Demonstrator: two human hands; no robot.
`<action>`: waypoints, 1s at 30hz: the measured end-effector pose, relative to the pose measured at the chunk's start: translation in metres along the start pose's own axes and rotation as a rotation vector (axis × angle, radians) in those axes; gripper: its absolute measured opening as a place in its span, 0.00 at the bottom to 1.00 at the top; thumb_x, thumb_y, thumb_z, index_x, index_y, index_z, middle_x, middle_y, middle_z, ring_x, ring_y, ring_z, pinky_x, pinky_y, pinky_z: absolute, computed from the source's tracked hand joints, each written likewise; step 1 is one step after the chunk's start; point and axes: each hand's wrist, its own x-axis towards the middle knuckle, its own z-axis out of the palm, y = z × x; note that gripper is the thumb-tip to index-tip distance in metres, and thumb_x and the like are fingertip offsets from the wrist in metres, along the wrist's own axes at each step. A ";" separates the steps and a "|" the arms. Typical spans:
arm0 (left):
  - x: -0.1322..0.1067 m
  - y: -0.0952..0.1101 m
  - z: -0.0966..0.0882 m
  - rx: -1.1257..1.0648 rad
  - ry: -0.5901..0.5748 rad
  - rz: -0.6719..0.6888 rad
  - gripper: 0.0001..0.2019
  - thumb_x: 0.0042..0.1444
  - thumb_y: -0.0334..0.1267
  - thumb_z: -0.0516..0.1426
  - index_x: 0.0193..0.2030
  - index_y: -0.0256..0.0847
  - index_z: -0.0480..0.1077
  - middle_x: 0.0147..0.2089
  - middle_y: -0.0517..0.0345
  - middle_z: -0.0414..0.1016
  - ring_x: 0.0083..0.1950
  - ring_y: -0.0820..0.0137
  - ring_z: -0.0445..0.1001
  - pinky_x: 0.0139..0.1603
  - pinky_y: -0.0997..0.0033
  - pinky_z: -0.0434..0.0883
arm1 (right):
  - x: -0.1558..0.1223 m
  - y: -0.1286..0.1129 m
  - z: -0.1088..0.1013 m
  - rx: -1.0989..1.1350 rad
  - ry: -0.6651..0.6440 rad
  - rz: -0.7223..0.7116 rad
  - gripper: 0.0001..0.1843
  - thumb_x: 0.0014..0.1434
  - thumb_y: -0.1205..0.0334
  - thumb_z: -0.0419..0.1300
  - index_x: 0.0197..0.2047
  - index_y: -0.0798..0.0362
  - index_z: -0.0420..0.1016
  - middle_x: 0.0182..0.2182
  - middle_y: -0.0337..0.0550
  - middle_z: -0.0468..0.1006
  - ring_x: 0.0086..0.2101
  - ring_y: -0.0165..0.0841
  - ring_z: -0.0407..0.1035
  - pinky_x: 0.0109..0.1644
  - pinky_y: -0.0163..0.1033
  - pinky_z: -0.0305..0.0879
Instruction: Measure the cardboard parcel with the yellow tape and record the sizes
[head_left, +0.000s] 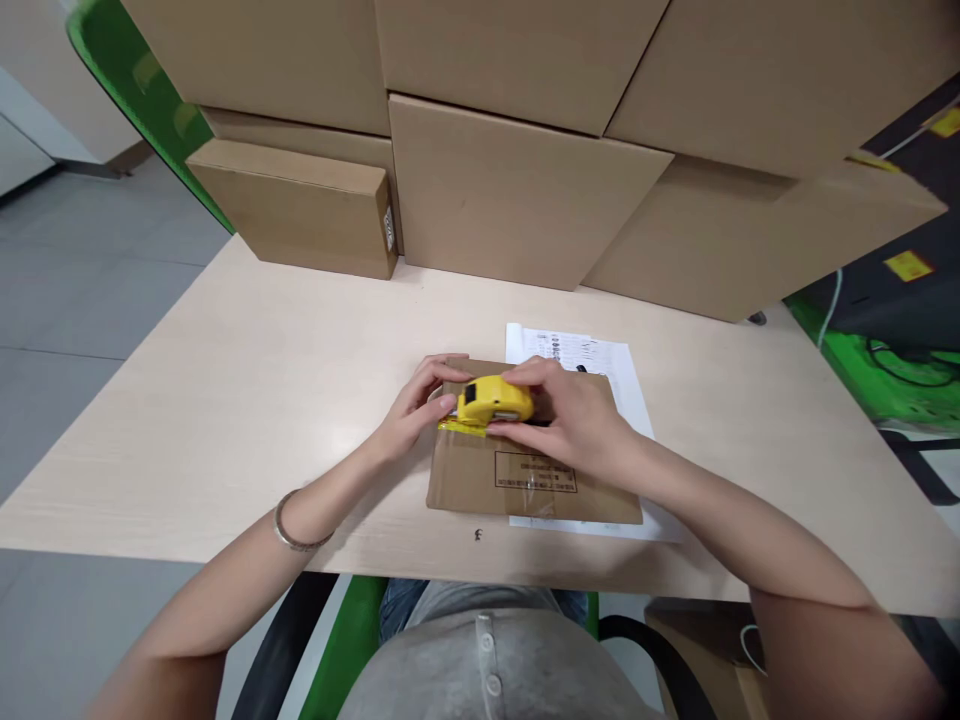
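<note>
A yellow tape measure is gripped in my right hand, thumb and fingers on either side of its case, just above a small flat cardboard box. A short length of yellow blade lies across the box top to its left edge. My left hand holds the box's left side near the far corner, its thumb close to the blade's end; whether the thumb presses on the blade I cannot tell. The box lies flat, with a printed black label frame and clear tape on top.
Under the box lies a printed paper sheet. Large cardboard boxes stand stacked along the back of the pale table, with a smaller closed box at the back left. Green chair parts show beyond the table.
</note>
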 end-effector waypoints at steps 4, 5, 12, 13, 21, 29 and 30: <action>0.002 0.006 -0.005 0.047 -0.085 -0.013 0.16 0.61 0.54 0.63 0.52 0.53 0.78 0.55 0.51 0.72 0.57 0.56 0.70 0.59 0.51 0.68 | -0.050 0.017 -0.045 0.006 0.036 0.184 0.23 0.59 0.50 0.72 0.52 0.44 0.68 0.45 0.45 0.80 0.44 0.43 0.79 0.44 0.49 0.78; 0.002 0.007 -0.006 0.047 -0.095 -0.021 0.16 0.61 0.54 0.63 0.52 0.53 0.78 0.53 0.51 0.72 0.55 0.58 0.70 0.56 0.53 0.68 | -0.066 0.021 -0.059 -0.006 0.052 0.238 0.24 0.58 0.51 0.73 0.52 0.43 0.69 0.46 0.44 0.80 0.45 0.43 0.78 0.46 0.50 0.78; 0.006 0.006 -0.010 0.030 -0.135 -0.015 0.15 0.60 0.51 0.65 0.52 0.52 0.78 0.48 0.54 0.70 0.48 0.62 0.69 0.48 0.61 0.65 | -0.147 0.047 -0.112 -0.020 0.258 0.509 0.26 0.52 0.53 0.76 0.49 0.38 0.69 0.47 0.41 0.79 0.47 0.45 0.77 0.52 0.55 0.76; 0.006 0.006 -0.010 0.025 -0.133 -0.015 0.15 0.60 0.51 0.65 0.52 0.53 0.78 0.47 0.55 0.70 0.48 0.63 0.69 0.47 0.62 0.64 | -0.149 0.048 -0.110 -0.012 0.264 0.509 0.26 0.52 0.53 0.76 0.49 0.38 0.69 0.47 0.41 0.79 0.47 0.45 0.77 0.52 0.55 0.76; 0.004 0.000 -0.010 0.025 -0.101 -0.003 0.15 0.61 0.49 0.64 0.53 0.51 0.78 0.48 0.54 0.73 0.47 0.63 0.69 0.47 0.63 0.63 | -0.140 0.043 -0.100 -0.083 0.257 0.491 0.26 0.54 0.49 0.73 0.52 0.41 0.70 0.49 0.42 0.77 0.47 0.43 0.76 0.51 0.51 0.76; 0.004 -0.006 -0.009 0.031 -0.075 -0.005 0.19 0.60 0.49 0.64 0.56 0.50 0.76 0.55 0.51 0.74 0.55 0.60 0.70 0.54 0.61 0.68 | -0.055 0.008 -0.087 -0.158 -0.061 0.194 0.15 0.63 0.56 0.67 0.52 0.45 0.76 0.47 0.44 0.81 0.47 0.42 0.76 0.52 0.47 0.71; 0.004 -0.008 -0.009 0.029 -0.076 -0.001 0.19 0.60 0.49 0.64 0.57 0.50 0.76 0.56 0.51 0.74 0.57 0.59 0.70 0.57 0.60 0.68 | -0.039 0.004 -0.075 -0.137 -0.109 0.166 0.14 0.63 0.58 0.66 0.52 0.46 0.76 0.46 0.45 0.81 0.46 0.42 0.76 0.50 0.47 0.72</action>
